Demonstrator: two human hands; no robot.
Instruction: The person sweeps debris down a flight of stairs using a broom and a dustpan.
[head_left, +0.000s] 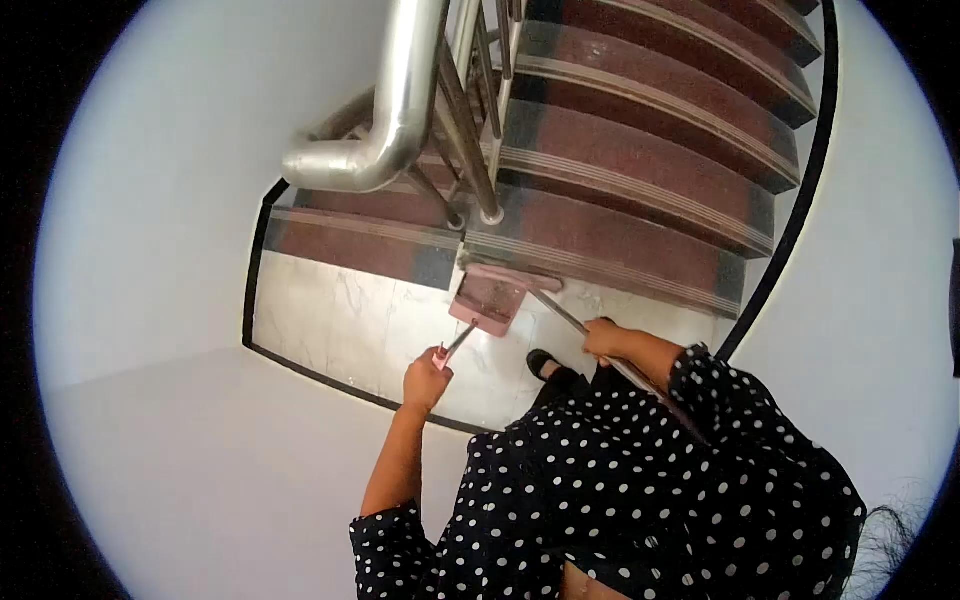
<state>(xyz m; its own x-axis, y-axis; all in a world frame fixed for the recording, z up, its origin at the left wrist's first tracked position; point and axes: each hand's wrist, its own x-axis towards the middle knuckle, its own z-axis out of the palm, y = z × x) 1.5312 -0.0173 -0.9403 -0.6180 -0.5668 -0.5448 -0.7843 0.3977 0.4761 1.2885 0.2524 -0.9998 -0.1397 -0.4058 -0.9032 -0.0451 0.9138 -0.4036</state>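
Note:
My left hand [427, 380] is closed round the handle of a pink dustpan [511, 318], which rests on the pale landing floor by the foot of the stairs. Some dark debris shows inside the pan. In my right hand [602, 340] is the long stick of a broom [545, 283], its shaft running back under my forearm. The pink broom head lies across the far edge of the dustpan, close to the lowest step. Whether the bristles touch the floor cannot be made out.
Dark red steps [620, 150] with grey edges rise ahead on the right, and another flight [350, 230] drops away or climbs on the left. A metal handrail [400, 120] with posts stands between them. White walls with black skirting enclose the marble-look landing [330, 300].

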